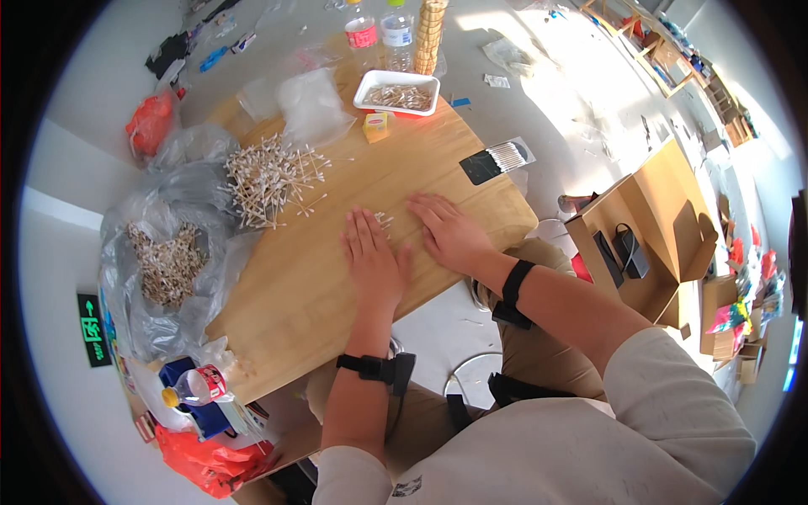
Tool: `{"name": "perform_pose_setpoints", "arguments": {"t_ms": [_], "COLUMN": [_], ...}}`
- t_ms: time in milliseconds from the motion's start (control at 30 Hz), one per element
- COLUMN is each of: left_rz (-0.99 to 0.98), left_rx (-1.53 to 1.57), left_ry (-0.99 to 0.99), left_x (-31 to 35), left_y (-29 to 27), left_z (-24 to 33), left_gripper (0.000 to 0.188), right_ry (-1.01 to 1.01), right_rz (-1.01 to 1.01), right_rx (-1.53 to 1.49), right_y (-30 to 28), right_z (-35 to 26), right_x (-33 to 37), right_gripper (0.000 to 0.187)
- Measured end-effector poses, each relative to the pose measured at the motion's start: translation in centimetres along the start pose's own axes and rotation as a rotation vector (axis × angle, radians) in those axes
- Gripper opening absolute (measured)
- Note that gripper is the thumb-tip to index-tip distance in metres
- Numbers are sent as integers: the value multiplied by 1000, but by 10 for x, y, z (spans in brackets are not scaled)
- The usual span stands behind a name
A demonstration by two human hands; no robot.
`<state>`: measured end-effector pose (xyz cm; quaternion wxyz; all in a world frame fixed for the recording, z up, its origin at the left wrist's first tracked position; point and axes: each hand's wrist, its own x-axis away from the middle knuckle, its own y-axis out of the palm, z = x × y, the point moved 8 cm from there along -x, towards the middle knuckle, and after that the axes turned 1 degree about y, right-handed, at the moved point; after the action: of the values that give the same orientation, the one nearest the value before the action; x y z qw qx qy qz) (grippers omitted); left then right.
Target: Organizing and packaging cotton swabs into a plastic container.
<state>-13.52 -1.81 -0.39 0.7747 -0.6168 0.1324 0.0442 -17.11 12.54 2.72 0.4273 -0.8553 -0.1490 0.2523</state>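
My left hand (370,257) lies palm down on the wooden table (295,286), its fingers stretched out and its thumb apart. To its right my right hand (449,231) also rests on the tabletop with its fingers extended. Between the two, beside my left fingertips, a few cotton swabs (384,220) show their white tips; the rest of them is hidden by the hand. A loose heap of cotton swabs (269,178) lies farther left. At the right edge, a clear packet of swabs with a black lower part (497,160) lies flat.
A grey plastic bag (126,269) full of swabs sits at the left. At the far end are a white tray (364,103) of swabs, a small yellow box (375,128), clear plastic bags (316,105) and bottles (396,38). An open cardboard box (673,198) stands to the right.
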Motion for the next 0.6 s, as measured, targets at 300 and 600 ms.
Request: {"name": "perform_pose_setpoints", "arguments": {"t_ms": [300,600], "left_rz": [-7,-117], "left_rx": [-56,-60], "left_ry": [5,61], "left_x": [-48,0], "left_y": [14,-4], "left_z": [-37,-7], "left_gripper": [87,80], "right_ry": [2,-24], "right_rz": [-4,32], "right_rx": [-22,-59], "right_y": [1,5], "right_z": [2,3], "right_x": [1,2], "right_gripper": [55,54]}}
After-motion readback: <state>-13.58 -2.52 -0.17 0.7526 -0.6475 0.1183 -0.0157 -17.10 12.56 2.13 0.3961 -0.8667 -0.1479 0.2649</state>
